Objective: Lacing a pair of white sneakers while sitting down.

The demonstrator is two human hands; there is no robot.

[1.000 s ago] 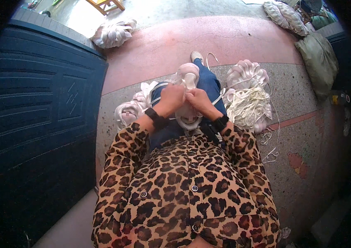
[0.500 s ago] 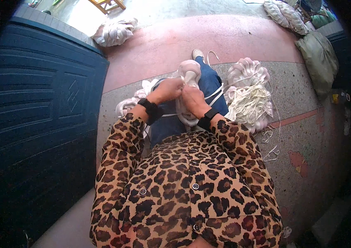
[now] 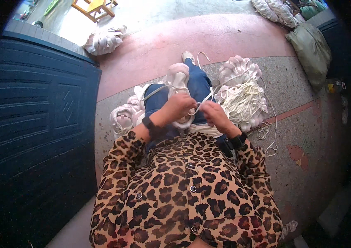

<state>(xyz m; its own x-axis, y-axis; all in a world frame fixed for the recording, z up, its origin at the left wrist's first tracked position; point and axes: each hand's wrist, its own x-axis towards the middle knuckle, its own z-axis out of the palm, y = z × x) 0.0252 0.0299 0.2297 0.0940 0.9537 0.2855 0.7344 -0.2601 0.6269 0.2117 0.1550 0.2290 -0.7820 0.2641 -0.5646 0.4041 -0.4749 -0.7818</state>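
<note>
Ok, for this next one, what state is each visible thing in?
Left hand: fingers pinching the lace
Right hand: fingers pinching the lace
Lace: strung between both hands
Shoe: toe pointing away, partly hidden by the left hand
Loose laces: tangled heap
Sack: bulging
Wooden seat: upright, cut off by the picture edge
Blue door: open or shut unclear

Shoe upper (image 3: pixel 178 70), pale pink and white; laid lengthwise on the lap (image 3: pixel 200 84), toe pointing away, heel opening at the near end; shoelace (image 3: pixel 199 104), white, narrow; apparently partly threaded, fine detail unclear; one stretch held between left hand (image 3: pixel 179 105) and right hand (image 3: pixel 217 115).
</note>
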